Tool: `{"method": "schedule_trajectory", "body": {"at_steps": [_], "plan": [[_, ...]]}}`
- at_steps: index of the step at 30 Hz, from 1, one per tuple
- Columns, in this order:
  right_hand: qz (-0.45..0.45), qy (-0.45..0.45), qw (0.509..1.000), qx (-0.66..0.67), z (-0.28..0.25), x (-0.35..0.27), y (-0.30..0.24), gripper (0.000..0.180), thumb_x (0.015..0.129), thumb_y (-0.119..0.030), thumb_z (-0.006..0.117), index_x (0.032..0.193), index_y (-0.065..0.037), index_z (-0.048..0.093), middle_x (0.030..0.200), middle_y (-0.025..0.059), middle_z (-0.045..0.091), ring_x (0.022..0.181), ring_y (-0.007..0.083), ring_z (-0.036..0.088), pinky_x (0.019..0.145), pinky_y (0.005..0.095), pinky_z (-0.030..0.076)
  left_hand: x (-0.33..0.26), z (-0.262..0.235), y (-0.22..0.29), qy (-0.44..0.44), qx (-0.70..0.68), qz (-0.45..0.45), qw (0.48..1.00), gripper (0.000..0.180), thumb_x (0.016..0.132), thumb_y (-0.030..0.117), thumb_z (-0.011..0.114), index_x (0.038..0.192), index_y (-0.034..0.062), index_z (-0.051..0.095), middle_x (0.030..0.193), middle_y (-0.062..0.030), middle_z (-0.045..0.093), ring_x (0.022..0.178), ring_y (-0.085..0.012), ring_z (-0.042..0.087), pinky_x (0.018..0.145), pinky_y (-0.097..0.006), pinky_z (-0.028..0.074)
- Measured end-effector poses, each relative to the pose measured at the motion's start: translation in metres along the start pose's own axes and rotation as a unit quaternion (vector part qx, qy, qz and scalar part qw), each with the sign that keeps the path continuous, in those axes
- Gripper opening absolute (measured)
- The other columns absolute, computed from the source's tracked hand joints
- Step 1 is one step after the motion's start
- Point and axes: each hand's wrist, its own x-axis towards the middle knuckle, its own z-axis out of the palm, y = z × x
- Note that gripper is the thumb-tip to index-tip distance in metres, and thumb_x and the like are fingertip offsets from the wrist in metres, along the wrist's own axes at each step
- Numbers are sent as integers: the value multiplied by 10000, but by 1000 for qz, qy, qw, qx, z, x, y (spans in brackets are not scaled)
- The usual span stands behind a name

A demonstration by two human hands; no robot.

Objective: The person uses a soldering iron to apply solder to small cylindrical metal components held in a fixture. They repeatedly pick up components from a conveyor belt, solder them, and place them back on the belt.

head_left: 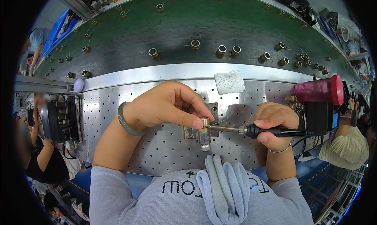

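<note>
- At the centre of the perforated metal worktop, a brass-coloured cylindrical part sits at the far end of a short metal post, whose rounded silver end points toward the wearer's body.
- Left hand: nearly closed in a pinch, thumb and index finger holding the brass-coloured part from either side; a green bangle circles the wrist.
- Right hand: fingers curled around the black handle of a soldering iron, which lies almost level and points left; a thin metal bracelet shows at the wrist.
- The iron's narrow end reaches the right side of the brass-coloured part; actual contact is too small to tell.
- Behind and beneath the post, a dark square metal plate lies on the worktop.
- Beyond the left hand and the plate, a white pad rests near the worktop's far edge.
- Right of the right hand, a translucent pink cup with a red rim lies on its side, beside a black box.
- Across the far side, a green conveyor belt carries scattered brass-coloured cylinders with pale rims and fine wires.
</note>
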Motion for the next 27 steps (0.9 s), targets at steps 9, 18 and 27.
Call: {"method": "schedule_trajectory", "body": {"at_steps": [9,18,27], "plan": [[-3,0,1000,-3,0,1,-1,213,615,-1,769,796,18,658,651,93,623,554,202,578,530,278,442,0,1,2,7,19,-9,1000,263,716,-34,731,975,-41,687,857,-82,651,788,-135,609,728,-238,482],[-11,12,1000,4,-7,-3,3,177,657,-14,752,798,19,649,648,98,619,540,199,563,523,280,430,5,1,-1,-17,10,5,1000,279,721,-17,730,993,-54,678,881,-87,646,806,-134,604,751,-232,481],[23,107,991,84,-9,-5,6,152,723,-57,743,799,6,629,652,56,592,556,166,528,542,286,409,9,-3,-3,-15,-15,39,999,304,745,3,718,1037,-59,663,934,-102,657,858,-145,617,782,-241,488]]}}
